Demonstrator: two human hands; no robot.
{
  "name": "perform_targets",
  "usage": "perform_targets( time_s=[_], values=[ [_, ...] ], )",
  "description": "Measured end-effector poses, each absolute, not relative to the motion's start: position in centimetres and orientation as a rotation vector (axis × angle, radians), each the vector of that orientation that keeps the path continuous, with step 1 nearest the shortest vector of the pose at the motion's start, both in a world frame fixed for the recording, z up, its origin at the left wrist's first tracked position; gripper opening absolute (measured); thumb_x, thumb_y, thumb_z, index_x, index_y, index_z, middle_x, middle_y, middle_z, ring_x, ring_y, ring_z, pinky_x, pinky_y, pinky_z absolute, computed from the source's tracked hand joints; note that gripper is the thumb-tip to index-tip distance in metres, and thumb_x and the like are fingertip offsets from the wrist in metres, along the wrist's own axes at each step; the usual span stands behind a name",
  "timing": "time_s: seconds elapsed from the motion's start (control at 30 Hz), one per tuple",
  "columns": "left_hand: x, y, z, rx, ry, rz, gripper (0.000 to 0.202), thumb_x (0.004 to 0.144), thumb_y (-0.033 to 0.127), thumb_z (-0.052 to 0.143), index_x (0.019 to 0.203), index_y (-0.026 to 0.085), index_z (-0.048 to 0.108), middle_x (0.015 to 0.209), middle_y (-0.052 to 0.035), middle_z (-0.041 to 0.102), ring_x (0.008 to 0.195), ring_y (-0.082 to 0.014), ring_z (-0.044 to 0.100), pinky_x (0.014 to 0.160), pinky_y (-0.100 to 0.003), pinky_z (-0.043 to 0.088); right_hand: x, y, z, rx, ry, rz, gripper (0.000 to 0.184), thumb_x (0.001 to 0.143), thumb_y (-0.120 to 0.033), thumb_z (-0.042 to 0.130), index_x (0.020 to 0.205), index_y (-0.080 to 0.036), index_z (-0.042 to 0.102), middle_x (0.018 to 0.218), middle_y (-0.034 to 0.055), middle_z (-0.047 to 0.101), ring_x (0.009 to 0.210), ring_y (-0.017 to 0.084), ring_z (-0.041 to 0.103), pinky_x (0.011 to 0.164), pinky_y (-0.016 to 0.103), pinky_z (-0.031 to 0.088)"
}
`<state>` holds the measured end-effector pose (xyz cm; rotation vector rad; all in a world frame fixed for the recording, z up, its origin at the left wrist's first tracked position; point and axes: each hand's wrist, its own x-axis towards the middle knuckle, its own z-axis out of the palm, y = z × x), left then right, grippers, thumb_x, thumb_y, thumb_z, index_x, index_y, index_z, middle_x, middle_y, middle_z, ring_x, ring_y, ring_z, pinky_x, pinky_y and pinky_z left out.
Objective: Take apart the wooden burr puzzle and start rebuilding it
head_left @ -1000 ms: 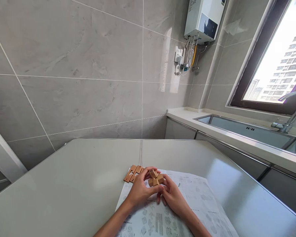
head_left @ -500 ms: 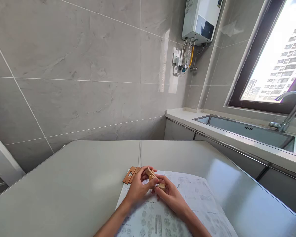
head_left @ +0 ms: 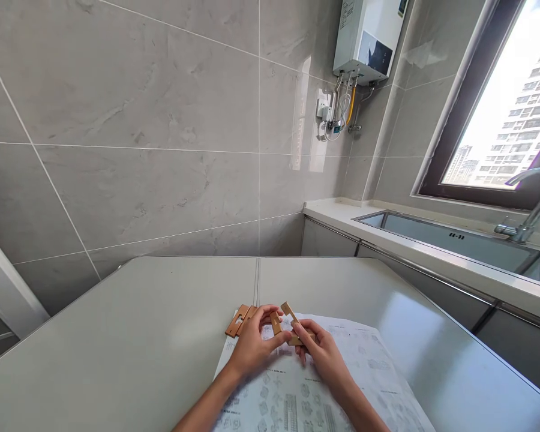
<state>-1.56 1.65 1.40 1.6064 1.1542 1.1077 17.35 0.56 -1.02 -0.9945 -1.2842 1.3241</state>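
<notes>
Both my hands meet over a printed instruction sheet (head_left: 342,384) on a pale grey table (head_left: 139,342). My left hand (head_left: 252,345) pinches a small wooden puzzle piece (head_left: 276,323) between thumb and fingers. My right hand (head_left: 319,351) is closed on a longer notched wooden piece (head_left: 292,317) that sticks up at a slant. The two pieces sit close together between my fingertips. Two or three more flat notched wooden pieces (head_left: 239,319) lie on the table just left of my left hand.
A grey tiled wall stands behind the table. To the right runs a counter with a steel sink (head_left: 454,240) and a tap (head_left: 533,207) under a window. A white water heater (head_left: 369,36) hangs high on the wall.
The clustered wooden block I held in both hands has come apart into separate pieces, one in each hand. My hands stayed over the sheet.
</notes>
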Motion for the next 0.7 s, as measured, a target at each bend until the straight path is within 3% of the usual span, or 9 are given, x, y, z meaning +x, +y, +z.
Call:
perform_targets(
  time_s=[0.17,0.47,0.7],
  values=[
    [-1.4,1.3,1.3,1.838,1.366,1.081,0.052,0.078,0.037,0.083,0.125,0.026,0.064,0.131,-0.0090,0.069,0.123,-0.0315,0.064,0.107,-0.048,0.051,17.5,0.7,-2.0,-1.236,-1.340,1.052,0.058,0.085,-0.080,0.061,0.088,-0.023,0.068,0.071,0.0040,0.069,0.059,0.022,0.061,0.056,0.031,0.045],
    [-1.7,1.3,-0.2,2.075,1.353,1.027,0.058,0.076,0.041,0.086,0.129,0.027,0.065,0.130,-0.0091,0.071,0.123,-0.0359,0.063,0.107,-0.051,0.049,17.2,0.0,-2.3,-1.511,-1.648,0.750,0.030,0.093,-0.051,0.058,0.077,-0.026,0.056,0.063,0.0014,0.067,0.064,0.024,0.062,0.063,0.031,0.041],
    [-1.3,1.2,-0.3,2.208,1.346,0.967,0.047,0.081,0.039,0.079,0.125,0.026,0.068,0.121,-0.0098,0.072,0.119,-0.0348,0.063,0.106,-0.051,0.049,17.0,-0.5,-2.0,-1.543,-1.803,0.625,0.028,0.094,-0.041,0.058,0.072,-0.026,0.050,0.054,-0.0011,0.061,0.056,0.021,0.057,0.058,0.029,0.031]
  ],
)
